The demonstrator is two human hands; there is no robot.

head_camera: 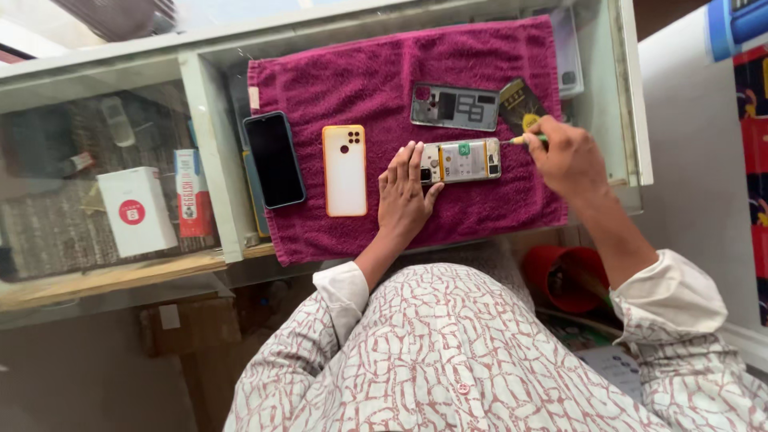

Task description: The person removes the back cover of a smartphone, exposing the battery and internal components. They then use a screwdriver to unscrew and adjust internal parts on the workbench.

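Note:
An opened phone (466, 160) with its insides showing lies on a magenta towel (376, 72). My left hand (406, 196) rests flat on the towel, its fingers pressing the phone's left end. My right hand (566, 156) grips a small green-handled screwdriver (526, 139), whose tip touches the phone's right end. Just behind the phone lies its removed grey back cover (454, 106).
A white phone case with an orange rim (345, 170) and a black phone (274, 158) lie on the towel's left part. A dark card (522, 104) sits beside the back cover. Small boxes (136, 210) show under the glass counter (200, 104). A red bucket (566, 278) stands below.

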